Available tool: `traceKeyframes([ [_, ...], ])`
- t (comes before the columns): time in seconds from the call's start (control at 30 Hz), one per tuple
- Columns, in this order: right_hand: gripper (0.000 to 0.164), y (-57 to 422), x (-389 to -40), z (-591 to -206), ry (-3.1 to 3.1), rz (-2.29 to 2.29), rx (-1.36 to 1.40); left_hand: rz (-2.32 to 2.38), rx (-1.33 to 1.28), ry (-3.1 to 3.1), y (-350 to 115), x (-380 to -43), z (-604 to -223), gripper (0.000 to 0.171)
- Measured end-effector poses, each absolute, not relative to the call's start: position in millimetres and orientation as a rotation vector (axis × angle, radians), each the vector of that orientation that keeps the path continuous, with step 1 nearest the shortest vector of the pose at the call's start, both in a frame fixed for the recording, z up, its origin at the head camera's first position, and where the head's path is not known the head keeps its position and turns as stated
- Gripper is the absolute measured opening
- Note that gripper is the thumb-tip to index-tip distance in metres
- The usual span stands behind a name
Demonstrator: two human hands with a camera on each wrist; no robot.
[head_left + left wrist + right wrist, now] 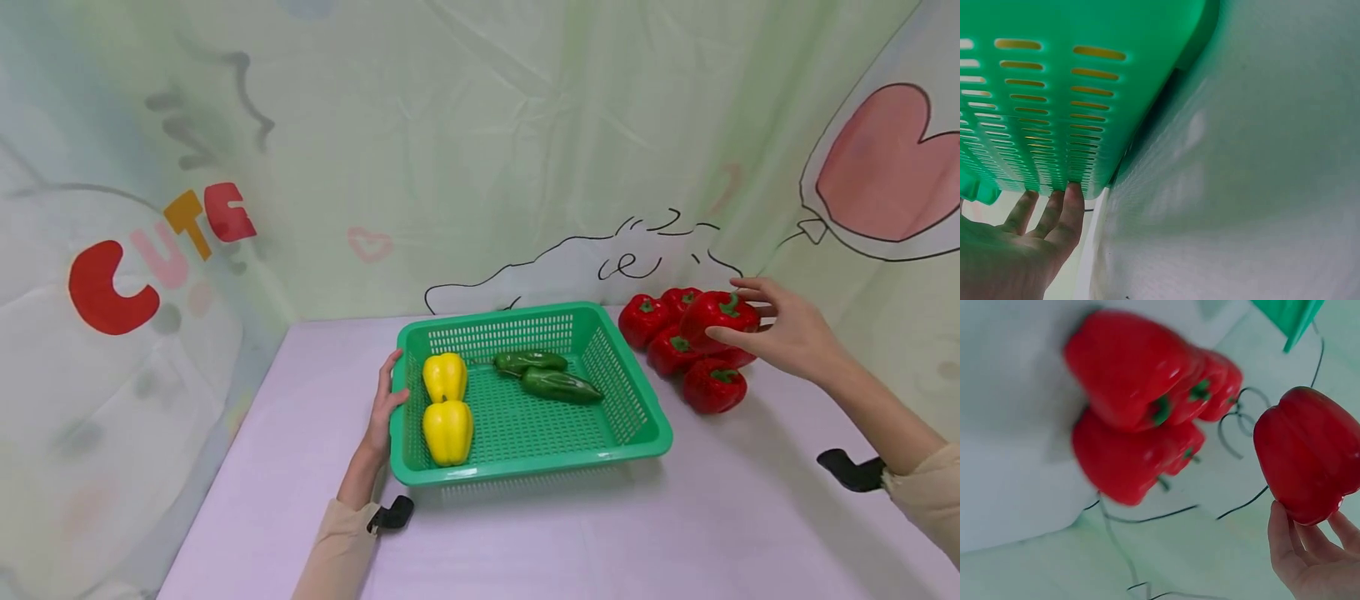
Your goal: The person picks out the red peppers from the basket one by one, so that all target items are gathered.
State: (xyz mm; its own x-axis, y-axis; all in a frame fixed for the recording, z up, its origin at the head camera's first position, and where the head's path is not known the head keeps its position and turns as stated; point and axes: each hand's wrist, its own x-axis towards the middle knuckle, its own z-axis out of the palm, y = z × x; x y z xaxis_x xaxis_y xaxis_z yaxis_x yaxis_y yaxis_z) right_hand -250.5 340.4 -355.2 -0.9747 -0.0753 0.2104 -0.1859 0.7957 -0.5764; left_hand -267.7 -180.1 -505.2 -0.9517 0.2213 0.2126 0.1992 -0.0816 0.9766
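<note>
My right hand (797, 332) grips a red bell pepper (718, 317) between thumb and fingers, above a cluster of other red bell peppers. In the right wrist view this held pepper (1310, 453) is apart from the pile. My left hand (381, 412) holds the left rim of a green plastic basket (536, 465), thumb over the rim and fingers along the outer wall. The left wrist view shows its fingertips against the slotted side. Inside the basket, two yellow bell peppers (447, 432) sit at the left and two long green peppers (561, 385) lie toward the back.
Several red bell peppers (715, 387) are bunched on the pale table (510, 542) just right of the basket. A curtain with printed drawings (480, 167) hangs behind the table and along its sides. Black straps (392, 514) hang at both cuffs.
</note>
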Motion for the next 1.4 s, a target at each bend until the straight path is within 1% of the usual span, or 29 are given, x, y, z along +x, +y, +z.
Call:
traceKeyframes([
  [0.23,0.078,372.6,-239.9,-361.3,-2.825,0.953,0.105,2.249,0.495,2.119,-180.0,-267.5,-505.7,0.063],
  [0.6,0.08,399.1,-228.2,-381.1,-2.853,0.909,-0.096,2.251,0.493,2.126,-181.6,-266.9,-507.2,0.064],
  [0.73,0.081,406.9,-225.0,-390.4,-2.865,0.914,-0.124,2.249,0.49,2.138,-181.4,-266.3,-507.7,0.063],
  [1.03,0.078,419.9,-221.3,-409.6,-2.882,0.904,-0.127,2.26,0.498,2.118,-180.0,-265.7,-507.4,0.064],
  [1.4,0.078,427.2,-216.8,-422.0,-2.9,0.9,-0.169,2.275,0.514,2.094,-178.5,-266.3,-505.9,0.064],
])
